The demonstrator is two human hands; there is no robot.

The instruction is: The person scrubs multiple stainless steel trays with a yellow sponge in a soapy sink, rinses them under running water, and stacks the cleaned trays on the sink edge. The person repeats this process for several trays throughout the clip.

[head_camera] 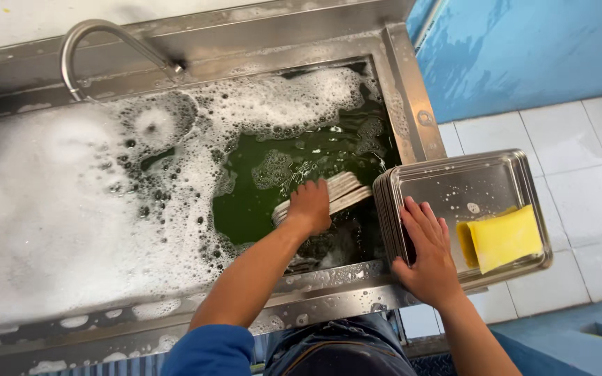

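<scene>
Left hand had its fingers closed around a stack of plates mid-frame in the foamy sink; right hand lay open and flat on steel trays at right, near a yellow sponge.

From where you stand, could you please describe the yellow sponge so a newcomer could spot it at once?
Start at the steel sink full of foamy green water and look past its right rim to the stack of metal trays, where the right hand rests. The sponge lies in the top tray's right half, apart from that hand. It is the only bright yellow, soft thing among grey metal.
</scene>
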